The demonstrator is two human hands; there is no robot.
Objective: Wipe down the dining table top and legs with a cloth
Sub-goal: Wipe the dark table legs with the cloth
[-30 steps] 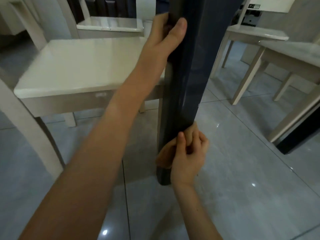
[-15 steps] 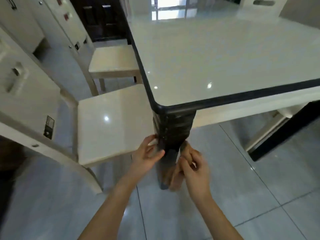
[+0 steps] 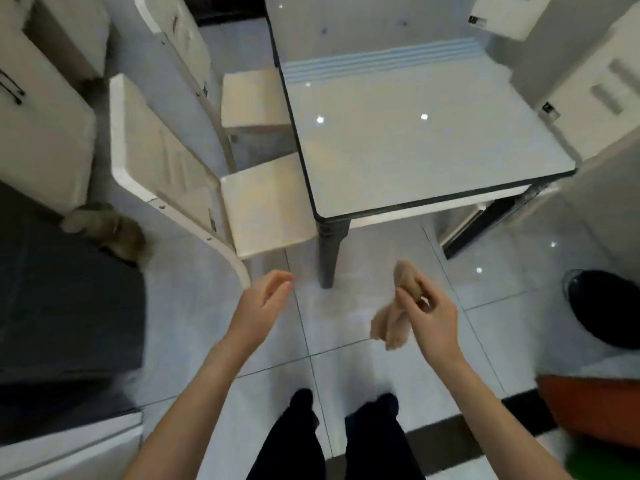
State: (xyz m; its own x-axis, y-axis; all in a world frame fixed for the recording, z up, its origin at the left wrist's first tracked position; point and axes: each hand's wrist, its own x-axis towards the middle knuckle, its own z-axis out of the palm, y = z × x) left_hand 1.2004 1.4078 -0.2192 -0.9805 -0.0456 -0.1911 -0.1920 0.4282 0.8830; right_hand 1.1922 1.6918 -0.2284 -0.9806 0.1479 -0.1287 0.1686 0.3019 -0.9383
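Both hands have left the table leg (image 3: 329, 252): the left hand (image 3: 266, 301) is relaxed, empty; the right hand (image 3: 431, 318) pinches the cloth (image 3: 389, 329). Bare floor (image 3: 375, 258) lies before the leg, a chair (image 3: 263, 209) just beside it

Dim, even indoor light; ceiling lamps glinted on the glossy desk (image 3: 415, 140) and floor (image 3: 346, 327); edges curved and blurred.

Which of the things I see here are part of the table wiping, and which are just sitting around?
Part of the job: tan cloth, held by the right hand; empty left hand; glossy table top; dark table leg at its near corner.

Just about: near chair and far chair beside the table; black round object on the floor; orange thing at the lower right edge.
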